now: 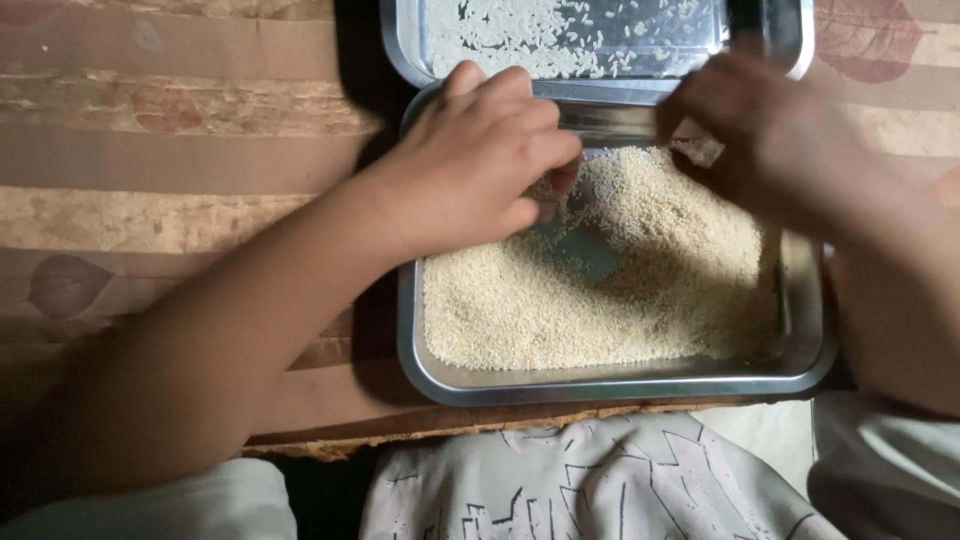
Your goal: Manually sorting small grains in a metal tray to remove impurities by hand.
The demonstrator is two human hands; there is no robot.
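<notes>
Steel near tray [612, 385]: pale grain [600, 290] heaped, bare patch at centre | left hand [480, 160] fingers pinching into grain at 11 o'clock | right hand [770, 130] blurred, grip unclear | far tray [600, 92] at 12 o'clock: sparse white grains; most apparently unsorted.

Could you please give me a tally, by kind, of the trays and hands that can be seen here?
Steel trays: 2, the near tray heaped with small tan grains and the far tray with scattered white rice.
Hands: 2, the left hand and the right hand, both over the near tray.
Total: 4
</notes>
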